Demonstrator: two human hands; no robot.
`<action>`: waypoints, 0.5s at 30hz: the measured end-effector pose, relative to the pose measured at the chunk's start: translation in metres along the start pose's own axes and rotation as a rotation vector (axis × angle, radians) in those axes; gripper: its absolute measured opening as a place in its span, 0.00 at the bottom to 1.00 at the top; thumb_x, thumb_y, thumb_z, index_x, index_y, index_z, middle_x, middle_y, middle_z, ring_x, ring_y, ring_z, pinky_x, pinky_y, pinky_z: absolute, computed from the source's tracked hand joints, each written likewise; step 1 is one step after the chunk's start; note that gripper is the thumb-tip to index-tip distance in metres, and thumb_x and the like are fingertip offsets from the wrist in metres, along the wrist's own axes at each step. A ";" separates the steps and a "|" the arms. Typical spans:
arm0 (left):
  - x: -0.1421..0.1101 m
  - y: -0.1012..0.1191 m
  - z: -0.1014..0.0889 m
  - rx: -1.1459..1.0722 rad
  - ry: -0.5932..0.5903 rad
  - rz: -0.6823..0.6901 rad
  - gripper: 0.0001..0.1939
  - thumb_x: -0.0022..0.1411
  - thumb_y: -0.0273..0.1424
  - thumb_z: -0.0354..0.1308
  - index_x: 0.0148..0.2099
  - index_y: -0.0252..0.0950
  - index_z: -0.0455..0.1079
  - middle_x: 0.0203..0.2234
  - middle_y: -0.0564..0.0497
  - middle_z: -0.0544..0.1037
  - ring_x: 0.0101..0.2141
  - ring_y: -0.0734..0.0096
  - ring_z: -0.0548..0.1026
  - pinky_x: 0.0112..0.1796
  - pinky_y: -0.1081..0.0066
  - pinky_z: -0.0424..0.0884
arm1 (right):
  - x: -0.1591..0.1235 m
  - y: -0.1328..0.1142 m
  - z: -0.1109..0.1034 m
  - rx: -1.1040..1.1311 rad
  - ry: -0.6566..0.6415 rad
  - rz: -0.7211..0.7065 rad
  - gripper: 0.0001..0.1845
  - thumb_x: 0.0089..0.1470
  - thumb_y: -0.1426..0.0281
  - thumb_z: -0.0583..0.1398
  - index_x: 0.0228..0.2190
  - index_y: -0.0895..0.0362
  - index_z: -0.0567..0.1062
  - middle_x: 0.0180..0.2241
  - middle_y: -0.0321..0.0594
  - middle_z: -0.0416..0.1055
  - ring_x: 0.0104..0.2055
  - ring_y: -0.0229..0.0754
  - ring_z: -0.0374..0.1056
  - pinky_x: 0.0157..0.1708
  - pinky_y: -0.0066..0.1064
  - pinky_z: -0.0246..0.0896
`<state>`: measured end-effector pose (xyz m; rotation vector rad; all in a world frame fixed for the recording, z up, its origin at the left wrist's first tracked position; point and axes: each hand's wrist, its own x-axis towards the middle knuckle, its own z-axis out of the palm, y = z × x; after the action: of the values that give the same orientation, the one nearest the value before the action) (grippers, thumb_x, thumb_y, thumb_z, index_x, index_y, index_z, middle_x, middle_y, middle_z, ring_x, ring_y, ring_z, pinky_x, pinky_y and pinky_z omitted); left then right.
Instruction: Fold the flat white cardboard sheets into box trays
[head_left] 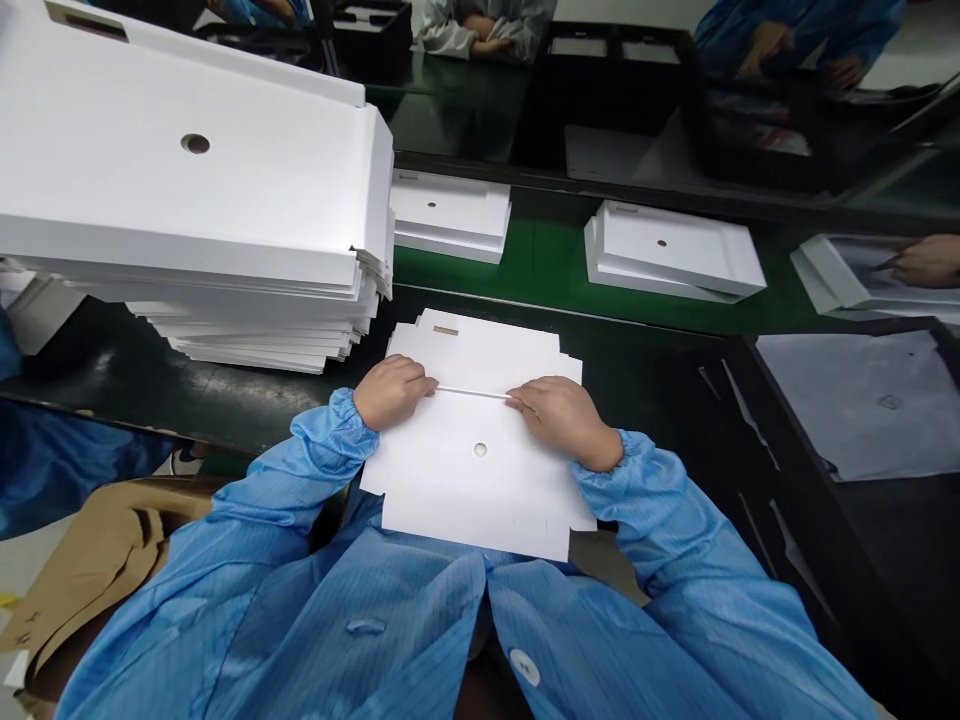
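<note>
A flat white cardboard blank (465,490) with notched corners lies in front of me, its near edge against my blue smock. It has a round hole near its middle and a narrow slot in its far panel. A thin raised crease runs across it between my hands. My left hand (396,391) is closed, pinching the left end of that crease between thumb and fingers. At the right end, my right hand (562,415) grips the crease the same way, its other fingers curled over the cardboard.
A tall stack of folded white trays (262,200) rises at the left. Beyond the bench edge, white boxes (675,250) sit on a green belt (544,240). A black tray with a grey bag (870,400) stands at right. A co-worker's hand (930,262) touches a box at far right.
</note>
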<state>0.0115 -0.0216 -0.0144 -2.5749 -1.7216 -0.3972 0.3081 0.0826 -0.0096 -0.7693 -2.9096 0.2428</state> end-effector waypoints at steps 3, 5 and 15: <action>0.001 0.001 0.000 -0.058 0.054 -0.011 0.15 0.68 0.25 0.51 0.42 0.38 0.80 0.28 0.46 0.77 0.34 0.64 0.75 0.42 0.62 0.70 | -0.002 -0.001 -0.004 0.011 0.029 -0.003 0.19 0.69 0.67 0.53 0.41 0.57 0.83 0.39 0.45 0.82 0.41 0.49 0.76 0.43 0.38 0.65; 0.003 0.002 -0.003 -0.112 0.071 -0.045 0.14 0.68 0.27 0.52 0.40 0.38 0.80 0.28 0.47 0.78 0.35 0.64 0.76 0.43 0.62 0.70 | -0.004 0.000 -0.008 0.019 0.057 0.005 0.19 0.69 0.65 0.52 0.41 0.56 0.83 0.39 0.45 0.82 0.41 0.49 0.76 0.43 0.38 0.66; -0.005 0.003 -0.038 -0.671 0.082 -0.536 0.39 0.63 0.49 0.61 0.69 0.35 0.60 0.43 0.45 0.80 0.41 0.62 0.78 0.42 0.64 0.75 | -0.044 0.039 -0.041 0.148 0.381 0.488 0.22 0.66 0.55 0.52 0.43 0.54 0.81 0.41 0.46 0.81 0.43 0.52 0.76 0.40 0.40 0.68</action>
<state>0.0051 -0.0334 0.0222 -2.3150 -2.5803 -1.2648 0.3714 0.0994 0.0198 -1.3228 -2.2890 0.3097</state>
